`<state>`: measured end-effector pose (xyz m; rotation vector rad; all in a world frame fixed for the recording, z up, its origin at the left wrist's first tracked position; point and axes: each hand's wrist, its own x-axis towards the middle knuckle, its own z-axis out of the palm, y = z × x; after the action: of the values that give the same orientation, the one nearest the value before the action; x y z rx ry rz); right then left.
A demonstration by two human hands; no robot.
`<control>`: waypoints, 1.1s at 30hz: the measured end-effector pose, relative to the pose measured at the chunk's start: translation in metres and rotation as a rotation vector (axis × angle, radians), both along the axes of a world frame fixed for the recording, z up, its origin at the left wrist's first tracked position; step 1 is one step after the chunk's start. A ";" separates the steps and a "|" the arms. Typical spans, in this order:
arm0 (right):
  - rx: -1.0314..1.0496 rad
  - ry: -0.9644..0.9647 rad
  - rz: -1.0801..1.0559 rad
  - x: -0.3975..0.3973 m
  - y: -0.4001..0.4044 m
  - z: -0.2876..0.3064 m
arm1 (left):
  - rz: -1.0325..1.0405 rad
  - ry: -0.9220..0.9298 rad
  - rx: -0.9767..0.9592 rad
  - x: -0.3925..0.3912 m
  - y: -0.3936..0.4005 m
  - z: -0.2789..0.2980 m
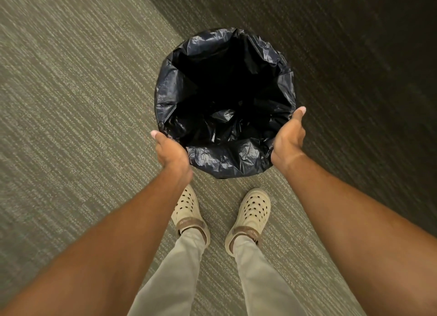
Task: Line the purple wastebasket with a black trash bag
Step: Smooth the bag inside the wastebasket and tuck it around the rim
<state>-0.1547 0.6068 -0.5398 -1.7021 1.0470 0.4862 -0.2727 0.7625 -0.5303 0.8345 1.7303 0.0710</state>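
From the head camera, looking straight down, a crinkled, glossy black plastic trash bag (227, 155) lies open between the two hands, its mouth spread into a wide round opening and its edge folded outward and down all the way round. The round wastebasket underneath is completely covered by the bag, so its purple colour does not show from here. The inside of the bag is dark, with loose folds gathered toward the side nearest the hands.

The left hand (171, 153) sits at the near left of the rim, thumb pointing forward along the edge, fingers curled down over the outside of the folded plastic and hidden from view. The right hand (289, 139) mirrors it at the near right, thumb stretched up along the rim, palm against the outer fold. Both hands press on the bag's turned-over edge; whether the hidden fingers actually pinch the plastic cannot be told.

Beyond the hands, the far rim of the bag stands clear of everything. The grey-green ribbed carpet floor (71, 103) spreads open to the left of the left hand, and a darker, shadowed stretch runs to the right of the right hand. Behind the hands, just beside the bag's near edge, stand two cream perforated clogs (253, 211) below pale beige trouser legs (179, 273).
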 end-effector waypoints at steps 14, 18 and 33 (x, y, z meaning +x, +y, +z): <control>0.069 0.342 -0.544 -0.058 0.041 0.016 | 0.307 -0.024 -0.264 0.006 -0.076 0.024; -0.095 0.325 -0.548 -0.051 0.046 0.007 | 0.485 0.035 -0.231 0.016 -0.069 0.023; 0.105 0.294 -0.552 -0.059 0.025 0.016 | 0.458 0.037 -0.295 -0.005 -0.062 0.020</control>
<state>-0.2132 0.6313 -0.5233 -1.1978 1.6092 0.4255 -0.2774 0.7009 -0.5103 0.2167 1.8818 0.1044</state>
